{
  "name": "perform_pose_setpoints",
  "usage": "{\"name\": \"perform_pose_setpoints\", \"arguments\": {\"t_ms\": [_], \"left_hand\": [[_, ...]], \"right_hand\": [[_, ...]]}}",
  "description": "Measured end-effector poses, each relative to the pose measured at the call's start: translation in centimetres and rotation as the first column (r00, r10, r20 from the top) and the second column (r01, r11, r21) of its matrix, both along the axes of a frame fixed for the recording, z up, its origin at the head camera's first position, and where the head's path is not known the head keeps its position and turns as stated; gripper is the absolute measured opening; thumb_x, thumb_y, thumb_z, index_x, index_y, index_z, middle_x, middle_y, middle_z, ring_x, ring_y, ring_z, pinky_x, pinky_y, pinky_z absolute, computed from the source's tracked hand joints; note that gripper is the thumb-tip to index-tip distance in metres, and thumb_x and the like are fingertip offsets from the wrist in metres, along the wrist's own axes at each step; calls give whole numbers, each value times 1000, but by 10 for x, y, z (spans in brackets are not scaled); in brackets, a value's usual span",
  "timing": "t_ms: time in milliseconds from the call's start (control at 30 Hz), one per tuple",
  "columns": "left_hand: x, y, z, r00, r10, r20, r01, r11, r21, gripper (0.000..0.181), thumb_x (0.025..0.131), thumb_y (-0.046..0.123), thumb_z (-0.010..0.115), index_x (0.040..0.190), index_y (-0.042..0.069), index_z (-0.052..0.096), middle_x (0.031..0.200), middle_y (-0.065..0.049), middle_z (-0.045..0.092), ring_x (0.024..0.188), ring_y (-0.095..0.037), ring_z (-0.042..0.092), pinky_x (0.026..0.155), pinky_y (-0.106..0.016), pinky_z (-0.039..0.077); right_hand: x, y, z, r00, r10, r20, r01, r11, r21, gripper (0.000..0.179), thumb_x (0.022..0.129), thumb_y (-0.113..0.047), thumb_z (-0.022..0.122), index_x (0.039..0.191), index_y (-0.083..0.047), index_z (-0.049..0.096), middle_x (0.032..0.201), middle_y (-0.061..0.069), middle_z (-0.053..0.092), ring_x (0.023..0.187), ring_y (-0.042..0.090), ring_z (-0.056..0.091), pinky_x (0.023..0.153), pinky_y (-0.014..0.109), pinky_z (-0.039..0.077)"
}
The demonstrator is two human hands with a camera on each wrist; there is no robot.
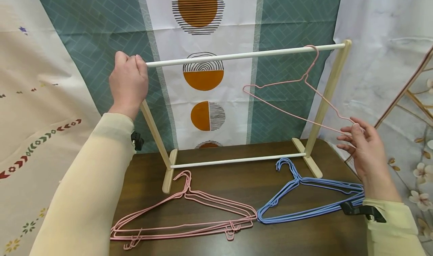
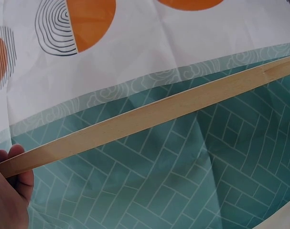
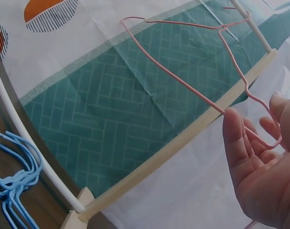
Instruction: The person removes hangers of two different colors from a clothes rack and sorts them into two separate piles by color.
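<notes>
My left hand (image 1: 129, 79) grips the top left corner of a small clothes rack, where the white rail (image 1: 233, 55) meets the wooden post (image 2: 130, 121). A pink hanger (image 1: 280, 82) has its hook over the rail near the right end and tilts down to the right. Its lower right corner lies between the thumb and fingers of my right hand (image 1: 368, 154), which pinches it. In the right wrist view the pink wire (image 3: 171, 71) runs into the curled fingers (image 3: 236, 138).
A stack of pink hangers (image 1: 189, 231) lies on the dark wooden table (image 1: 250, 243) at the front left. To its right is a stack of blue hangers (image 1: 304, 212), close to the rack's right foot (image 1: 307, 160). A patterned curtain (image 1: 291, 19) hangs behind.
</notes>
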State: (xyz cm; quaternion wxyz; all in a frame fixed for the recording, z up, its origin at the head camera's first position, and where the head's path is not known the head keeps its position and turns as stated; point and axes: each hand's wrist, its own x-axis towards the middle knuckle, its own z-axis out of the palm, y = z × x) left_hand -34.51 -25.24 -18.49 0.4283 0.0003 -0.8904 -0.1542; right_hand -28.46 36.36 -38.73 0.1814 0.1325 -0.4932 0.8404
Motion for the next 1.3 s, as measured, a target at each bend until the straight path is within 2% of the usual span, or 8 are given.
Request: {"name": "perform_pose_setpoints", "arguments": {"t_ms": [200,333,633,1000,1133,1300], "left_hand": [[0,0,0,1000,0,4,0,1000,4,72,120,40,19,116,-11,70,120,-22,48,73,-36,50,66,-46,41],[-1,-1,0,1000,0,3,0,1000,4,72,120,40,19,116,-10,70,119,-22,48,72,-36,50,66,-45,41],[-1,-1,-1,1000,2,2,-2,1000,3,71,120,39,18,115,-10,69,120,-22,48,71,-36,49,65,-45,41],[-1,1,1,1000,-5,-2,5,1000,0,71,120,39,19,114,-11,69,120,-22,48,71,-36,49,65,-46,41],[-1,0,0,1000,-5,-2,5,1000,2,71,120,39,19,115,-11,69,119,-22,48,71,-37,49,66,-46,41],[-1,0,0,1000,2,1,-2,1000,5,71,120,39,19,116,-11,69,120,-22,48,74,-38,51,67,-46,42]], "right_hand": [[-2,-2,2,1000,-5,-2,5,998,70,26,114,-14,60,136,-4,68,105,10,75,83,18,78,67,27,64],[-3,-4,1,1000,9,-24,-7,995,100,28,115,-15,57,135,0,71,107,11,77,81,19,79,71,27,64],[-4,-8,1,992,73,-100,-69,997,36,35,117,-15,49,137,7,67,107,18,79,81,25,80,75,33,65],[0,-17,9,989,91,-113,-99,993,-69,38,115,-20,51,139,7,63,107,21,76,86,27,79,77,34,65],[3,-21,12,987,108,-117,-118,989,-84,39,115,-20,51,139,8,63,107,21,76,86,28,79,77,34,65],[9,-30,11,981,141,-135,-150,987,-57,40,116,-19,48,139,10,63,106,21,76,85,27,78,77,33,65]]}}
